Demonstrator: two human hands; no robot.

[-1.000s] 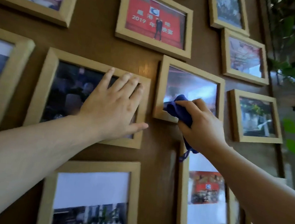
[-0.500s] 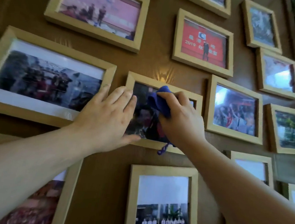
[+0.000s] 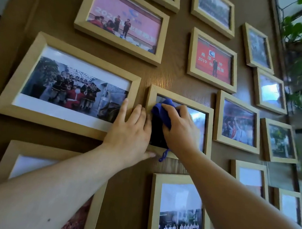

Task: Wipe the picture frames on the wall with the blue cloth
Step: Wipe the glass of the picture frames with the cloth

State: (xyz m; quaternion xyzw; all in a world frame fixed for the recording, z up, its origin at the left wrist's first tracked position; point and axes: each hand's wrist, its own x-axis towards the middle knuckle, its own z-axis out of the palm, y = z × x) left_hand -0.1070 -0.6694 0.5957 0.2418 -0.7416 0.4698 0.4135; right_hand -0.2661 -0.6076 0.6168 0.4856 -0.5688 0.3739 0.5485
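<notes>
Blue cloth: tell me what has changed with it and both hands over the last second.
The right hand carried the blue cloth leftward, off the neighbouring frame and onto the glass of the small middle frame. The left hand slid left from that frame's glass to its left edge, fingers touching the big frame. The cloth stays gripped; the frames still hang.

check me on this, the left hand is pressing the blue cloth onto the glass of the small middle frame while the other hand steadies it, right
Not quite: the head view shows the right hand pressing the blue cloth onto the glass of the small middle frame, while the left hand steadies it.
</notes>
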